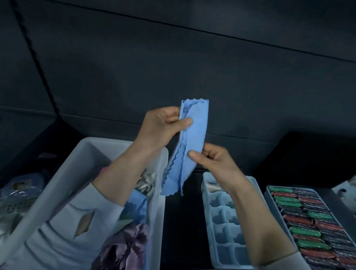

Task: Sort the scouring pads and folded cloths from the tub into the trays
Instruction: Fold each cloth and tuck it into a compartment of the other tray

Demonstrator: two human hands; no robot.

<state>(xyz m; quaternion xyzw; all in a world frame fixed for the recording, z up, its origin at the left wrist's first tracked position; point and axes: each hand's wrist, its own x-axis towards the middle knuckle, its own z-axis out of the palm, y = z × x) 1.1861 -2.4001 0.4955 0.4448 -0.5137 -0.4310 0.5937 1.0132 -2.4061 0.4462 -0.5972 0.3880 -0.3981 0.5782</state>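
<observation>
Blue cloth (189,147): hanging upright in the air as a long folded strip with wavy, pinked edges, held above the gap between the tub and the divided tray.
Left grip (163,126): the left hand is pinching the cloth's upper part, thumb lying across the front of the fabric and fingers curling behind its left edge.
Right grip (212,158): the right hand is pinching the cloth lower down on its right edge, thumb pressing on the front, fingers folding behind.
Sleeves: a pale grey sleeve (71,228) is covering the left forearm; the right sleeve is showing only at the bottom edge.
Tub (86,151): a pale plastic tub is sitting under the left arm, holding crumpled cloths, among them a purple one (125,247), a blue one and a light patterned one.
Divided tray (224,224): a light blue tray with small compartments is lying just right of the tub, below the right wrist; what sits in its far compartment is too dim to tell.
Pad tray (269,193): a grey tray farther right is packed with rows of green, red and dark scouring pads (312,222).
Counter (181,227): a dark surface is carrying the tub and both trays.
</observation>
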